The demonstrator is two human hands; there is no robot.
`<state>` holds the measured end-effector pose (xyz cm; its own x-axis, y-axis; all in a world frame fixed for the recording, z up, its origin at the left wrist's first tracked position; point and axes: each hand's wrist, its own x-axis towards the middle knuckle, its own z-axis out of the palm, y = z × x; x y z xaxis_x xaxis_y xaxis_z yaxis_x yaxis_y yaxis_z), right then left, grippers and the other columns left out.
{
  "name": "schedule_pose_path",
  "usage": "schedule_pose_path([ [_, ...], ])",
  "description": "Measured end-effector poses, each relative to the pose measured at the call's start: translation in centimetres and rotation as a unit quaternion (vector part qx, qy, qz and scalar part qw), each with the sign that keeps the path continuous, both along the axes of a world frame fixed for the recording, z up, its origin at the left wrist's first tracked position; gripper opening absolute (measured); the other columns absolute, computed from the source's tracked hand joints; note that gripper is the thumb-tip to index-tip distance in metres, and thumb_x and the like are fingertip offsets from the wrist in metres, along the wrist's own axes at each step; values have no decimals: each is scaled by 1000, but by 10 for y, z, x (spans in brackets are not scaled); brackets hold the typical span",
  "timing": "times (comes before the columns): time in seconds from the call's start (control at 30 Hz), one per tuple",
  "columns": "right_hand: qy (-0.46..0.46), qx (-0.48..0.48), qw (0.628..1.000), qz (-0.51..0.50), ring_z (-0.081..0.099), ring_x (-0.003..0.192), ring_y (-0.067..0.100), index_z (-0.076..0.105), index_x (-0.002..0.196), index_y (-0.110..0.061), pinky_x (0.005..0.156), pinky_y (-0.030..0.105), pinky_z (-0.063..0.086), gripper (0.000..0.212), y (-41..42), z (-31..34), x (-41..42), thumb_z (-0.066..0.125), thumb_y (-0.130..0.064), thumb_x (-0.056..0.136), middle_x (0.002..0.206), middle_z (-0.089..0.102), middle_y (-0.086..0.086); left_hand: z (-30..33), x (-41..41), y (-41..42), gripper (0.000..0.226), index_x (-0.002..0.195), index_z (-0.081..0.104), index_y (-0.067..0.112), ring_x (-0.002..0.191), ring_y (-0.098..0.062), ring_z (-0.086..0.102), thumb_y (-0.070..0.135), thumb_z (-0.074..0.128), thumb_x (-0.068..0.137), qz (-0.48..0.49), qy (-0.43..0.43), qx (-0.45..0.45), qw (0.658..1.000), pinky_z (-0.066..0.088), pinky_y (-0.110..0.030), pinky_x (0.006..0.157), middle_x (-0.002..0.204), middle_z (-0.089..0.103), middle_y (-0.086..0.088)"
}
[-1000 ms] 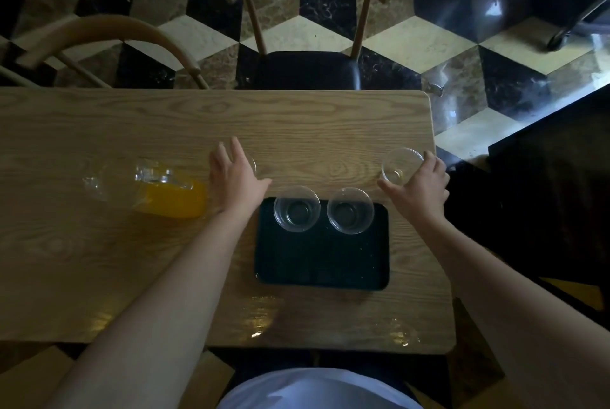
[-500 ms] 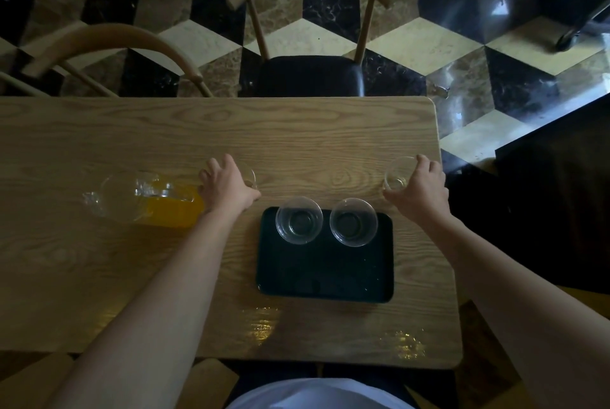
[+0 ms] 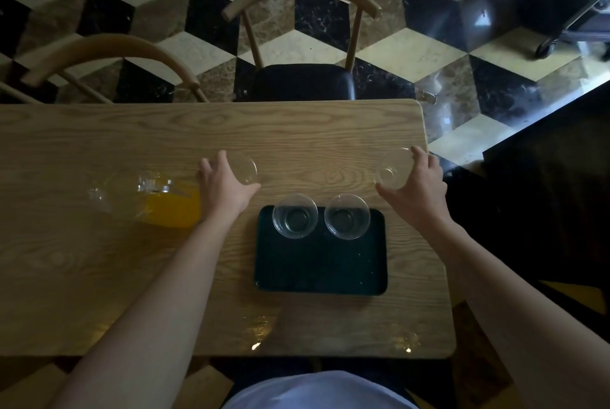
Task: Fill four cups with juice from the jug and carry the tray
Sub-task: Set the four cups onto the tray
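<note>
A dark rectangular tray lies on the wooden table and carries two empty clear cups at its far edge. My left hand wraps a third empty cup just beyond the tray's left corner. My right hand grips a fourth empty cup near the table's right edge. A glass jug with orange juice stands left of my left hand.
Two wooden chairs stand at the table's far side on a checkered floor. The table's right edge runs close to my right hand. A dark counter lies to the right.
Both hands have closed around the two outer cups; the left cup now shows beside my fingers. The view has shifted slightly downward.
</note>
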<state>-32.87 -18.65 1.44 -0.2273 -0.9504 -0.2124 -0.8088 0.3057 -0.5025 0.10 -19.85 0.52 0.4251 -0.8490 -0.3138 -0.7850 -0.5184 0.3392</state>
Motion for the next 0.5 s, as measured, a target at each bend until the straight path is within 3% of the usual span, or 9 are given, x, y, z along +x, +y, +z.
schedule_pose_path([
  [0.23,-16,-71,996,50,46,131,23,23,150,-29,109,54,41,101,31,49,21,73,-62,68,145,40,-1,67,-31,36,100,149,36,20,127,-28,42,44,89,68,-92,16,-167,981,44,-34,95,139,40,-11],
  [0.3,-32,-78,994,64,46,130,22,23,152,-28,111,52,37,103,46,63,30,76,-60,69,146,39,-2,82,-44,55,100,149,36,21,123,-23,43,45,89,67,-116,28,-186,975,39,-26,89,137,42,-9],
  [0.5,-59,-80,990,102,42,132,17,23,153,-24,110,43,28,105,116,77,60,75,-56,67,148,38,-1,85,-75,130,101,147,36,25,120,-8,37,44,89,64,-145,119,-197,962,39,-19,91,135,38,-1],
])
